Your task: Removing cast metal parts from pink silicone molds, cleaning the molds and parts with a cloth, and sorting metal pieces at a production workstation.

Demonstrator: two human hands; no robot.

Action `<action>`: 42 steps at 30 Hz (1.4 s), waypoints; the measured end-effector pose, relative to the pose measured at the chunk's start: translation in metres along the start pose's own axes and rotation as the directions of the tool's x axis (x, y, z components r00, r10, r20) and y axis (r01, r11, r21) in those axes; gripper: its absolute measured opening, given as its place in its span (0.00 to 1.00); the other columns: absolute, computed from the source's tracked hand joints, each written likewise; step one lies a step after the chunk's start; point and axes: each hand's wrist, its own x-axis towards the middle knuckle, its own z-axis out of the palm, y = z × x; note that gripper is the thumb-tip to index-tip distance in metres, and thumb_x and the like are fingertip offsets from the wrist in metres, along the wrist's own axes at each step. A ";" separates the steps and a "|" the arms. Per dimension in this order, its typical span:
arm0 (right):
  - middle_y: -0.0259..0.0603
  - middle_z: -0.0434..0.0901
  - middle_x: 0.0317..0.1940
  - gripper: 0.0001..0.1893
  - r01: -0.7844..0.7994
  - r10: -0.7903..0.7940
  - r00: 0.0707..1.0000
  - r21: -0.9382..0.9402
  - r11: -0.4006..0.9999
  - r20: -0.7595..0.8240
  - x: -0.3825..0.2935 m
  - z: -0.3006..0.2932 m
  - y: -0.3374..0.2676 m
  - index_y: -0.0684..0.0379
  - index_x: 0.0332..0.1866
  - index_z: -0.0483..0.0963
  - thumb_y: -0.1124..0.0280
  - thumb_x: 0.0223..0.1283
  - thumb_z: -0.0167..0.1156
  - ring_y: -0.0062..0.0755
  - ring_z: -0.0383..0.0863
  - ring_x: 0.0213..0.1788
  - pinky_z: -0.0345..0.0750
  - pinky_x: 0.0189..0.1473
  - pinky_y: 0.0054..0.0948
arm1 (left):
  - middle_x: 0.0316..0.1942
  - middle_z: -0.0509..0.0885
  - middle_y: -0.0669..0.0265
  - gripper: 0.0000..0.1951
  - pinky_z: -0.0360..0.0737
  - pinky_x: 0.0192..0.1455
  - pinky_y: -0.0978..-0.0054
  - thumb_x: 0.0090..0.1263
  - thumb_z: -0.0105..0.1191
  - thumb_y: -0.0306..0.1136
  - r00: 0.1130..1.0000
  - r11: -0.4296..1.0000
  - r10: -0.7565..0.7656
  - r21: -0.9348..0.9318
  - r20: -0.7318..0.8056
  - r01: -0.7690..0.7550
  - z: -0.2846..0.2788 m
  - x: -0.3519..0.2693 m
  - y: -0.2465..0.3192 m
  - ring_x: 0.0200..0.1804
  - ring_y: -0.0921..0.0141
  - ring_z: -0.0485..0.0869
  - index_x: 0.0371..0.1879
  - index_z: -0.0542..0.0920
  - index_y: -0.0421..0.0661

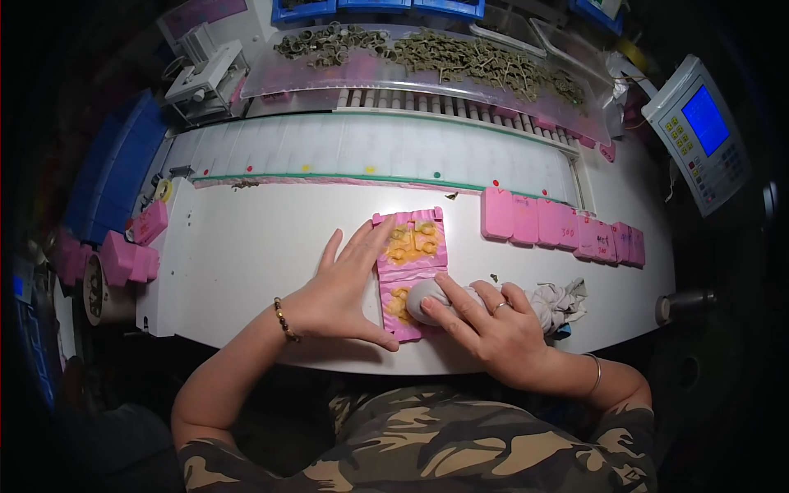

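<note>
An opened pink rubber mold [413,272] lies on the white worktable in front of me, its two halves joined one above the other. Yellow-coated cavities [412,243] show in the upper half; those of the lower half are partly hidden. My left hand [339,289] spans the mold's left side, fingertips on the upper left edge and thumb at the lower left corner. In my right hand [493,320] is a rounded, light grey cloth pouch [425,299], pressed on the lower half. The pouch's twisted, knotted tail [558,305] trails to the right.
Pink mold blocks [527,219] with handwriting stand in a row at right. Behind runs a long white panel [370,145] with coloured dots, then a clear tray [382,74] of small greenish castings. A control panel with a blue screen [706,120] is far right; more pink blocks [126,259] sit left.
</note>
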 end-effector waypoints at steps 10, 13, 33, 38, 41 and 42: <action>0.38 0.79 0.63 0.26 -0.052 0.072 0.988 0.148 0.988 -0.133 0.032 -0.049 0.015 0.47 0.64 0.78 0.68 0.58 0.58 0.30 0.80 0.47 0.70 0.45 0.33 | 0.80 0.51 0.48 0.74 0.39 0.81 0.47 0.38 0.78 0.61 0.989 0.997 -0.065 0.029 -0.136 0.069 0.018 -0.001 -0.001 0.82 0.52 0.47 0.80 0.41 0.40; 0.41 0.77 0.65 0.27 0.099 -0.102 0.994 0.088 0.991 0.036 0.014 0.001 -0.004 0.48 0.68 0.73 0.68 0.61 0.57 0.36 0.79 0.45 0.71 0.46 0.33 | 0.79 0.51 0.47 0.75 0.40 0.81 0.47 0.38 0.78 0.62 0.993 0.999 -0.028 0.021 -0.118 0.031 0.012 0.005 0.005 0.82 0.51 0.47 0.80 0.40 0.40; 0.36 0.79 0.62 0.27 -0.042 0.045 0.991 0.028 0.999 -0.129 0.063 0.015 0.046 0.47 0.65 0.74 0.71 0.56 0.60 0.33 0.83 0.39 0.70 0.50 0.36 | 0.80 0.49 0.44 0.79 0.32 0.81 0.49 0.38 0.78 0.63 0.990 0.999 -0.020 -0.029 -0.138 0.016 0.017 0.001 -0.005 0.83 0.56 0.46 0.79 0.33 0.38; 0.35 0.78 0.63 0.24 0.036 -0.042 0.998 0.111 0.993 0.055 0.072 0.009 0.054 0.47 0.62 0.75 0.70 0.57 0.58 0.33 0.82 0.41 0.73 0.50 0.37 | 0.80 0.51 0.44 0.80 0.33 0.81 0.49 0.41 0.77 0.63 0.997 0.986 -0.037 -0.165 -0.071 0.025 0.012 0.002 -0.010 0.83 0.55 0.47 0.78 0.26 0.39; 0.36 0.79 0.63 0.25 -0.035 0.038 0.998 0.071 0.997 -0.043 0.065 -0.011 0.066 0.46 0.63 0.75 0.70 0.56 0.59 0.32 0.84 0.43 0.72 0.50 0.38 | 0.79 0.52 0.46 0.80 0.33 0.81 0.49 0.42 0.77 0.63 0.994 0.988 -0.013 -0.156 -0.111 -0.005 0.013 0.003 -0.009 0.82 0.54 0.49 0.78 0.25 0.41; 0.37 0.80 0.62 0.26 -0.083 0.087 0.990 0.045 0.996 -0.114 0.062 -0.017 0.069 0.46 0.63 0.76 0.70 0.56 0.60 0.32 0.84 0.43 0.72 0.51 0.38 | 0.79 0.53 0.46 0.80 0.33 0.81 0.48 0.42 0.77 0.63 0.990 0.985 -0.008 -0.173 -0.138 -0.016 0.014 0.001 -0.010 0.82 0.53 0.50 0.78 0.25 0.41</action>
